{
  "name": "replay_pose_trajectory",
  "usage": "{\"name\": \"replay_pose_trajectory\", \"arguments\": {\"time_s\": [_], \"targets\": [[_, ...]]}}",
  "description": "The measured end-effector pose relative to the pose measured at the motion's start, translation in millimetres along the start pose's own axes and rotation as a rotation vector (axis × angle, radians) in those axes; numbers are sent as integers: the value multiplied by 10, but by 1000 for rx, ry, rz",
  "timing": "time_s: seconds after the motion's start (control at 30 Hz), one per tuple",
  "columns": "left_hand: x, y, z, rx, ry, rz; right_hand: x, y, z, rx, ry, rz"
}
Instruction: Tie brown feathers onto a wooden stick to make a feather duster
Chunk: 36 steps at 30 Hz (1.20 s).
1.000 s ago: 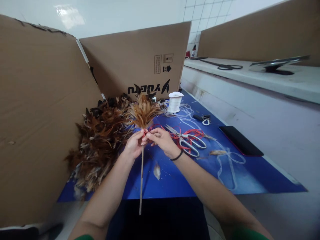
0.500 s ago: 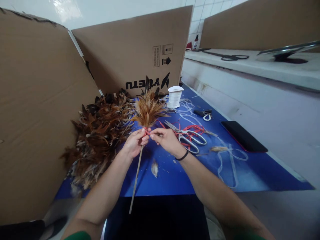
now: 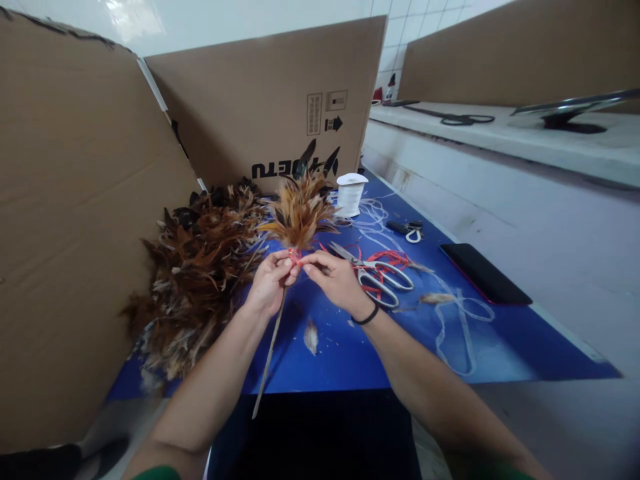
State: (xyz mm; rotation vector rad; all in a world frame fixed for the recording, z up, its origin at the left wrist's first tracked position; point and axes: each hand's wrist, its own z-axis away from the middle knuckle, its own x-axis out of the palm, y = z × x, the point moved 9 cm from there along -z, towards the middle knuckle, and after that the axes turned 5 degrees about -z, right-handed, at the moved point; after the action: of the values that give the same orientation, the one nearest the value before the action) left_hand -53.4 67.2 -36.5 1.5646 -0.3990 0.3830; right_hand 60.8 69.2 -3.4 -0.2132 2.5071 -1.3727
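My left hand [image 3: 271, 280] is closed around the neck of a feather duster [image 3: 300, 217], where brown and golden feathers meet a thin stick [image 3: 271, 353]. The stick slants down toward me past the table's front edge. Red ribbon [image 3: 295, 256] is wrapped about the neck just below the feathers. My right hand [image 3: 333, 277], with a black band at the wrist, pinches the red ribbon at the neck's right side. To the right of that hand, open-bladed scissors [image 3: 373, 270] lie across more red ribbon strips [image 3: 393, 257].
A heap of brown feathers [image 3: 200, 267] fills the table's left side. White spool [image 3: 350, 195], clear ribbon [image 3: 465, 333], small black-handled snips [image 3: 407, 229] and black phone [image 3: 485, 272] lie on the blue tabletop [image 3: 330, 373]. Cardboard panels [image 3: 240, 107] stand behind and left. A ledge [image 3: 525, 140] runs at right.
The feather duster has turned in my hands, so its feathers lean more to the right and more red ribbon shows at the neck. The stick's lower end has shifted slightly left and up.
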Motion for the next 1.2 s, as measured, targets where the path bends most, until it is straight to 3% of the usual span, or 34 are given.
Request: {"name": "replay_pose_trajectory", "arguments": {"time_s": [0.13,0.47,0.93,1.2], "targets": [[-28,-66,16,-32,76,-28,69,-133,29,-110,-36,53],[-44,-44,2,-22,76,-3,98,-247,51,-233,-67,124],[-124,-58,-19,14,112,5,125,-232,62,-254,-76,215],[-113,-77,-20,34,104,-1,139,-272,94,-341,-64,282]]}}
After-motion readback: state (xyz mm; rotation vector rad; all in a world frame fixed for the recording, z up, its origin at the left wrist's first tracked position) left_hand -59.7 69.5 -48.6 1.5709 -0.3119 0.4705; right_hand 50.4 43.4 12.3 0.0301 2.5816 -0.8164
